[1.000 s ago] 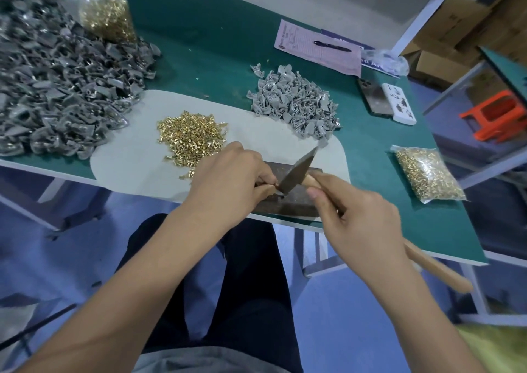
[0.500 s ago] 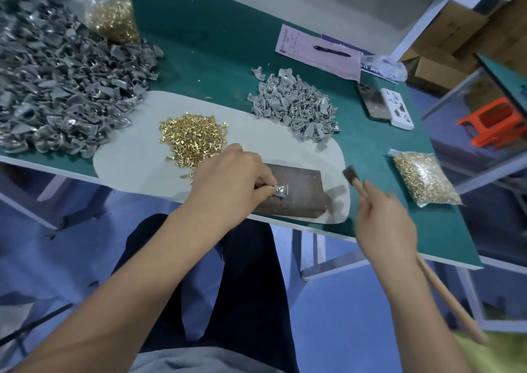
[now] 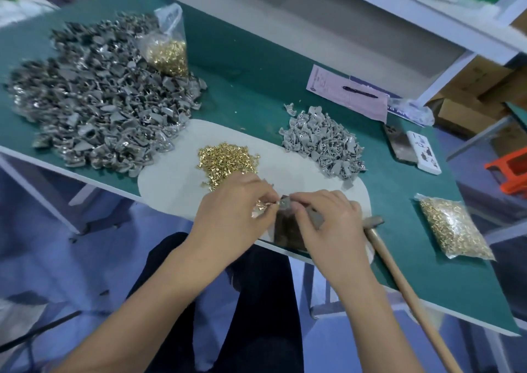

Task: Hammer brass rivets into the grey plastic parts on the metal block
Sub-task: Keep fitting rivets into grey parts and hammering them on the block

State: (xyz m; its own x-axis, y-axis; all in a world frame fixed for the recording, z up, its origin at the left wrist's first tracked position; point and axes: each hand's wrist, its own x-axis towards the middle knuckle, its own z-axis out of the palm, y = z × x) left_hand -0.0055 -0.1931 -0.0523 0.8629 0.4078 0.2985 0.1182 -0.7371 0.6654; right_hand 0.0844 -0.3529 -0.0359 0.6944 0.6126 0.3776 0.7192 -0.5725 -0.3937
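left hand [image 3: 236, 210] + right hand [image 3: 328, 218]: both pinch grey part [image 3: 285, 202] | metal block [image 3: 288, 230]: mostly hidden | hammer [image 3: 399, 275]: lies beside

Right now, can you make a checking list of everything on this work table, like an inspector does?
Surface: green table with pale mat.
Job's things: loose brass rivets; grey plastic parts; metal block; hammer lying on the table.
Clutter: big grey heap, two rivet bags, paper, pen, phones.
Grippers: left hand and right hand pinch one small grey part.
Cables: nothing seen.
Surroundings: cardboard boxes, orange stool.
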